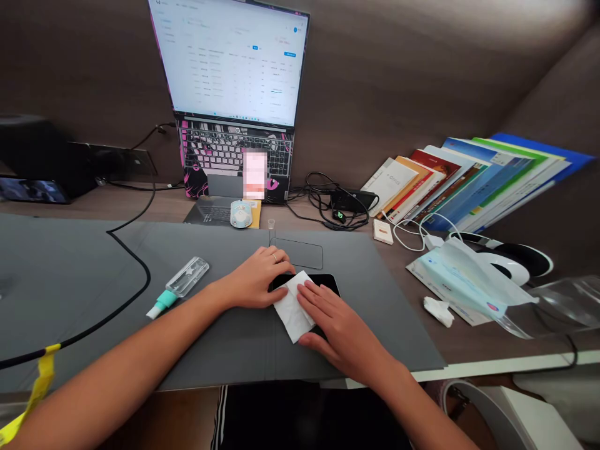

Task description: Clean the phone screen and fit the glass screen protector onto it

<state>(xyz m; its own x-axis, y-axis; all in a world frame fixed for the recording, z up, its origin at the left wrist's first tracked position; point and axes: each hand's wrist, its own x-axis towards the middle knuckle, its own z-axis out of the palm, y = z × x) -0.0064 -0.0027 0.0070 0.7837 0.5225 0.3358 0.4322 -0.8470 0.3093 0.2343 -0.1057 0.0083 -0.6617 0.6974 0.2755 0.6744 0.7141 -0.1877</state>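
A black tablet [332, 282] lies on the grey desk mat, partly hidden by my hands. My left hand [260, 278], with a ring on one finger, grips the tablet's left side, its fingers curled at the upper edge and its thumb by the tissue. Under the fingers of my right hand [344, 328] a folded white tissue [293, 312] is pressed against the dark screen. To the left of my left hand a clear bottle [188, 276] with a teal collar and white top lies on its side.
A laptop [234, 69] stands open behind the mat [215, 350], with a mouse [241, 214] in front. Books [450, 181] lean at right, near headphones [506, 265], a plastic packet [464, 281] and a crumpled tissue [439, 311]. A black cable [135, 253] crosses the left side.
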